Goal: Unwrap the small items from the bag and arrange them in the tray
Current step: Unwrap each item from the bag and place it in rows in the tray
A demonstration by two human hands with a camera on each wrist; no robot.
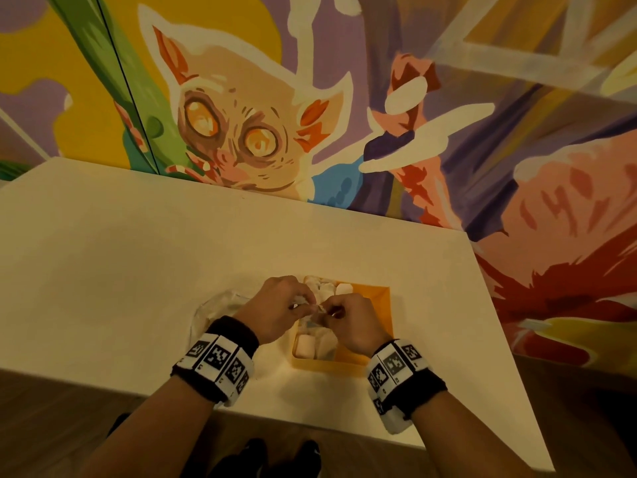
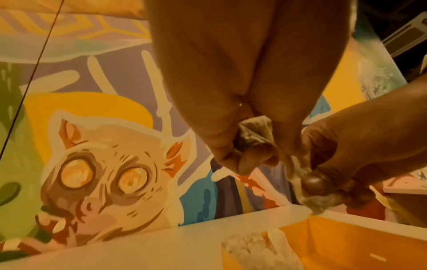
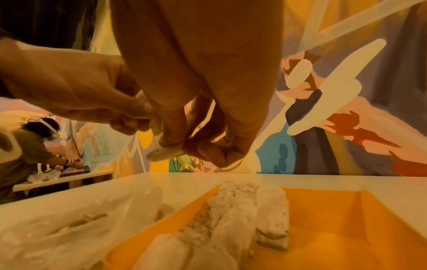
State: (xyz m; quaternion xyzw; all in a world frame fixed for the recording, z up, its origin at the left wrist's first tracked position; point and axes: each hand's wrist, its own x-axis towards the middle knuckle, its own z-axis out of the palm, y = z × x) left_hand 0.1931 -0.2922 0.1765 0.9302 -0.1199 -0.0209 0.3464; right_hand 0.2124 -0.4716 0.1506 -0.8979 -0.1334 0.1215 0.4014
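Observation:
Both hands meet above the left part of the orange tray [image 1: 374, 305]. My left hand [image 1: 296, 301] and right hand [image 1: 336, 312] each pinch an end of one small white wrapped item [image 1: 319, 309]. In the left wrist view the left fingers [image 2: 231, 155] hold crumpled wrapper [image 2: 254, 133], and the right hand [image 2: 335, 164] pinches its other end. In the right wrist view the right fingertips [image 3: 203, 148] pinch the pale item [image 3: 161, 153]. Several white pieces [image 3: 272, 215] lie in a row along the tray's left side. The clear plastic bag [image 1: 220, 305] lies left of the tray.
The tray and bag sit on a white table [image 1: 138, 270] near its front edge. A painted mural wall [image 1: 241, 132] runs behind the table. Another person [image 3: 27, 146] works at a separate table far to the left.

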